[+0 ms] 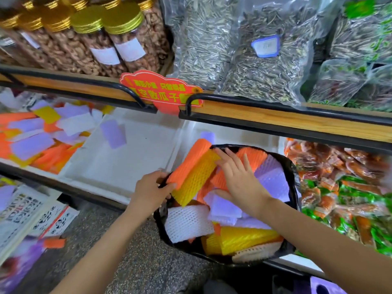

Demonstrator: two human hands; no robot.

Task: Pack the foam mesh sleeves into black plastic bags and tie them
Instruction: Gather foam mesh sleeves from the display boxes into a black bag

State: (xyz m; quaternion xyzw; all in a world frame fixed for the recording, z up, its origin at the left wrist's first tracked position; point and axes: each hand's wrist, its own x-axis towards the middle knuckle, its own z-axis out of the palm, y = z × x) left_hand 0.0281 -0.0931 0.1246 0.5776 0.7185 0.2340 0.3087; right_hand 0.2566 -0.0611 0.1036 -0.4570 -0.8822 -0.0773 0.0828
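Gripping the near end of an orange sleeve (191, 160), your left hand (151, 187) has its fingers curled around it at the left rim of the black plastic bag (291, 172). A yellow sleeve (197, 177) lies against that orange one along its length, and the 2 tilt together over the bag's mouth. Your right hand (239, 179) lies flat, its fingers (221, 155) straight and spread apart, the tips on the yellow sleeve's far end and the palm over more orange pieces inside the bag; it clamps nothing. The bag stands open on the lower shelf's white tray (137, 158) and holds a white sleeve (186, 221) near the front, purple sleeves (271, 177) at the right and a second yellow one (244, 238) at the near edge. A loose pile of sleeves (42, 136) sits at the shelf's left end, well apart from the bag, with 1 lone purple sleeve (113, 133) between them. Snack packets (339, 187) lie just right of the bag; gold-lidded jars (118, 39), seed bags (265, 66) and a red sign (161, 92) fill the shelf above.
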